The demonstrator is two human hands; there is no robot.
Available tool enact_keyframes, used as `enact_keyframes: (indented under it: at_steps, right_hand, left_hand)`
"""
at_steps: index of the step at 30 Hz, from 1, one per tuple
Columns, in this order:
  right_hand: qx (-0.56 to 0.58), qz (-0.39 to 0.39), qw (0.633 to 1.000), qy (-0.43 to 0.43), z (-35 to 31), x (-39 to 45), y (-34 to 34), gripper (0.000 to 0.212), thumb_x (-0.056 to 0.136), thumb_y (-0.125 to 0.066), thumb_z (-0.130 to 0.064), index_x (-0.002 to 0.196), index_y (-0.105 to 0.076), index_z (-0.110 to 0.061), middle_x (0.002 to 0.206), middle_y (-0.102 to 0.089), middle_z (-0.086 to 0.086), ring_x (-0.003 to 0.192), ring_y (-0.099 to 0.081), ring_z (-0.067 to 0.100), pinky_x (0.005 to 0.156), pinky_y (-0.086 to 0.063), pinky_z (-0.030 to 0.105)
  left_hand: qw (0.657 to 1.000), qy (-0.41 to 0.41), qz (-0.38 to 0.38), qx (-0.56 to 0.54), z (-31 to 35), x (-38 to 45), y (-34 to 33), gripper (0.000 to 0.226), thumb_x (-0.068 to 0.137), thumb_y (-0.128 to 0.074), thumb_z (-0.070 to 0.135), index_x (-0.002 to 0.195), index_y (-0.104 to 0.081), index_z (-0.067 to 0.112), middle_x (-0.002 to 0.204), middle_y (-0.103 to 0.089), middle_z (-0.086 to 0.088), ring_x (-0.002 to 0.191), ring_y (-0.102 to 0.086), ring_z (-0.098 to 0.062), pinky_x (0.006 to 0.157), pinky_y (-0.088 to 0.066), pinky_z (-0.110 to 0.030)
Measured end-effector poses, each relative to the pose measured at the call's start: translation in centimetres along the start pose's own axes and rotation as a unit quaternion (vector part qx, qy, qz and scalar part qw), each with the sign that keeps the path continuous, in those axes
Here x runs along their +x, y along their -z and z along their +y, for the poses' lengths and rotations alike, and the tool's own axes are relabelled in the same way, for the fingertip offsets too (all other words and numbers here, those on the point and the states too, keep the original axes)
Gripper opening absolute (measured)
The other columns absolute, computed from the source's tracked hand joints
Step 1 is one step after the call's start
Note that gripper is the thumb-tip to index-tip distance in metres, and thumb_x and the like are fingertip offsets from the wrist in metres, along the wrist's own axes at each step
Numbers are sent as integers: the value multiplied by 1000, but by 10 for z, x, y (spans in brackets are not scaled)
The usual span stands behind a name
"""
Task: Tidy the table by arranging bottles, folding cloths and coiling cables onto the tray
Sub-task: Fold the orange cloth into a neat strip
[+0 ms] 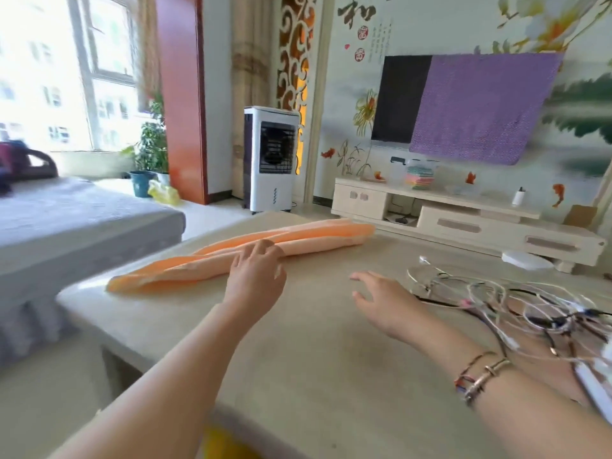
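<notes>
A long orange cloth [314, 238] lies bunched in a narrow strip across the far left part of the beige table [298, 359]. My left hand [256, 274] is stretched out over the cloth's middle, fingers relaxed and touching its near edge. My right hand [387, 299] hovers open above the bare tabletop, to the right of the cloth and just left of a tangled heap of white and dark cables [516, 306]. No bottles or tray show in the head view.
A grey sofa [66, 226] stands left of the table. Beyond the table are a white air cooler [270, 160], a low TV cabinet [463, 223] and a wall TV partly draped in purple cloth [480, 107]. A white object [596, 389] lies at the right edge.
</notes>
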State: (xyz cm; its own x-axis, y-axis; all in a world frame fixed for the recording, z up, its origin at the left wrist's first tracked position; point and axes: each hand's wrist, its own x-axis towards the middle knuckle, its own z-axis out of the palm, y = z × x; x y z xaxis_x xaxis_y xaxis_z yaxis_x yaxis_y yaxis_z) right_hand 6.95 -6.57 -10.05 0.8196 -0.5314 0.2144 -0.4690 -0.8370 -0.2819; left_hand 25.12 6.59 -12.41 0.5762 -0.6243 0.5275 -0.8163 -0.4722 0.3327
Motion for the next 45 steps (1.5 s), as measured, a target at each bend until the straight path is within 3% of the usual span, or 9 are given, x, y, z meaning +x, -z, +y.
enact_keyframes:
  at_steps: [4, 7, 14, 17, 21, 26, 31, 38, 45]
  right_hand:
    - [28, -26, 999, 2, -14, 32, -36, 41, 97, -46, -23, 137, -48, -15, 145, -45, 4, 133, -42, 20, 107, -33, 27]
    - [65, -31, 997, -4, -17, 40, -52, 39, 97, -46, -23, 135, -50, -16, 143, -46, 3, 130, -45, 19, 105, -34, 25]
    - [251, 57, 964, -63, -16, 36, -55, 19, 96, -48, -17, 106, -63, -22, 112, -66, -1, 105, -59, 14, 78, -43, 15]
    - [420, 64, 895, -137, -23, 36, -40, 17, 98, -44, -18, 97, -61, -19, 105, -69, 9, 91, -68, 21, 79, -51, 28]
    - [546, -32, 811, -209, -32, 29, -22, 22, 100, -47, -27, 110, -51, -7, 98, -70, 18, 78, -71, 30, 70, -60, 40]
    - [546, -74, 799, -240, -36, 13, -22, 29, 93, -59, -20, 113, -56, 1, 77, -71, 13, 57, -69, 22, 50, -55, 30]
    - [519, -58, 817, -243, -46, 9, -26, 23, 93, -59, -18, 73, -57, -8, 63, -65, 8, 47, -61, 15, 45, -52, 23]
    - [456, -126, 846, -248, -59, 22, -23, 32, 95, -54, -39, 87, -60, -9, 69, -62, 6, 50, -54, 14, 43, -45, 20]
    - [399, 25, 878, -262, -47, 30, -26, 19, 90, -46, -13, 71, -49, -12, 68, -58, 8, 48, -50, 19, 44, -37, 19]
  left_hand:
    - [989, 98, -66, 93, -50, 8, -7, 36, 97, -43, 31, 132, -50, 35, 159, -15, -4, 147, -6, -31, 117, 0, -50]
    - [979, 165, -84, 88, -69, 9, -11, 39, 99, -35, 27, 133, -52, 37, 157, -25, -3, 147, -6, -32, 114, 8, -57]
    - [993, 100, -20, 56, -25, 14, 5, 39, 90, -42, 6, 119, -62, 23, 124, -62, -1, 123, -48, -22, 117, -16, -43]
    - [992, 64, -44, -96, 2, 10, 13, 38, 88, -50, 15, 120, -61, 32, 118, -63, 2, 111, -56, -21, 91, -44, -30]
    - [972, 8, -104, -211, 29, -4, 16, 47, 88, -61, 28, 134, -50, 32, 100, -63, 8, 96, -61, -11, 82, -46, -22]
    - [940, 24, -222, -257, 35, -14, 15, 58, 88, -65, 28, 141, -40, 30, 104, -64, 11, 92, -59, -1, 68, -40, -6]
    - [942, 62, -211, -254, 23, -17, 15, 46, 91, -49, 11, 134, -47, 26, 122, -61, 6, 114, -55, -12, 92, -42, -22]
    - [973, 33, -203, -106, -9, -18, 10, 51, 89, -56, 16, 139, -44, 21, 142, -43, 1, 129, -42, -17, 96, -32, -20]
    - [967, 106, -171, -155, -22, -17, 7, 45, 93, -51, 22, 138, -43, 24, 136, -53, -5, 121, -50, -23, 91, -38, -25]
